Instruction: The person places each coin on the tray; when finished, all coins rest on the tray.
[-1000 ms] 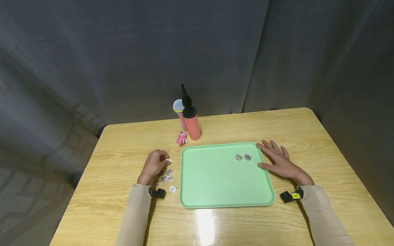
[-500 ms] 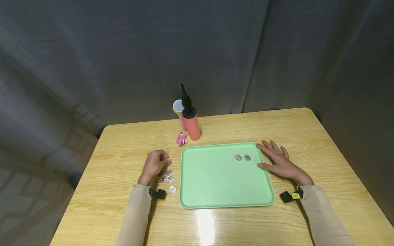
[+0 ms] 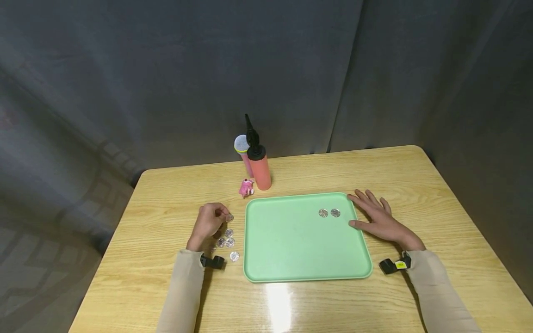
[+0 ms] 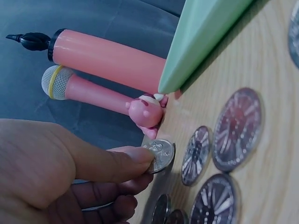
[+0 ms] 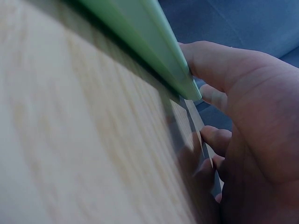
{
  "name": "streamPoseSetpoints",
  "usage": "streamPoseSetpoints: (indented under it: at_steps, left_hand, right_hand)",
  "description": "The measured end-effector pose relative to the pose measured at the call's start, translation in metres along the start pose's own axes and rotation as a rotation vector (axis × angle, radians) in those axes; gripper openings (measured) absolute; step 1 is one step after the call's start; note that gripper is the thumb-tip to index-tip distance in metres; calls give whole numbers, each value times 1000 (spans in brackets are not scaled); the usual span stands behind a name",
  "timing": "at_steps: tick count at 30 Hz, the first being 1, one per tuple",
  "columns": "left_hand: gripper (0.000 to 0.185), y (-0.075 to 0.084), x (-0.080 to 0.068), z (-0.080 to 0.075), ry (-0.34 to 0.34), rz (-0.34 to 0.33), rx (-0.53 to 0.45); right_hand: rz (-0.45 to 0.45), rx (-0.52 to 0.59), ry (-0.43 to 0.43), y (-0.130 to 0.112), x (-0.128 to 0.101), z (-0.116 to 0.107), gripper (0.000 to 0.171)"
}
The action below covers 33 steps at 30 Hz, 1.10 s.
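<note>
Between thumb and forefinger my left hand (image 3: 209, 222) pinches a silver coin (image 4: 161, 155), just left of the green tray (image 3: 291, 270). The left wrist view shows the coin tilted, close to the table top. Several more silver coins (image 3: 230, 242) lie beside and in front of that hand. Two coins (image 3: 323, 213) sit side by side in the tray's far right part. My right hand (image 3: 376, 221) lies with spread fingers at the tray's right edge, its thumb touching the rim (image 5: 173, 60).
Behind the tray's left corner stand a coral hand pump (image 3: 261, 172) with a black nozzle and a pink toy microphone (image 3: 242, 144). A small pink figurine (image 3: 246, 188) is in front of them. A dark curtain (image 3: 250, 69) hangs behind the wooden table (image 3: 166, 189).
The pinched coin has turned slightly in the left fingers, its face catching the light differently. Both hands stay nearly in place, and the other coins and the tray have not moved.
</note>
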State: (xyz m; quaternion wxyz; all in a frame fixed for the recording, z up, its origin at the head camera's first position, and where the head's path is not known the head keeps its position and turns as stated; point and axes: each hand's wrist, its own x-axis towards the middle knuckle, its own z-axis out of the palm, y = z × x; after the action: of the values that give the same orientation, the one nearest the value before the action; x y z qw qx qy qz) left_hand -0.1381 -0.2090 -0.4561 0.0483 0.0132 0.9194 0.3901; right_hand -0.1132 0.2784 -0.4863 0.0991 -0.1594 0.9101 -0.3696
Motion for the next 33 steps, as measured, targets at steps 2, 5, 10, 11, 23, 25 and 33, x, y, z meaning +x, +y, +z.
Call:
streamPoseSetpoints:
  at_steps: [2,5,10,11,23,25,33]
  left_hand:
    - [9,1,0,-1,7,5,6]
    - [9,3,-1,-2,17,11,8]
    - [10,9,-2,-5,46,30,-16]
    - [10,11,-3,-6,54,34,-21]
    - [5,35,-5,-8,134,13,-143]
    - [3,41,-4,-8,143,15,-157]
    - [3,65,-1,-4,154,40,-261]
  right_hand:
    - [0,2,-2,0,0,0,79]
    - [-2,4,-3,0,-1,-1,78]
    - [-4,6,-3,0,-1,-1,78]
    - [-4,6,-3,0,-1,-1,78]
    - [-2,2,-10,0,-1,-1,79]
    - [-1,0,-11,0,-1,0,79]
    - [2,4,-9,-1,-1,-1,79]
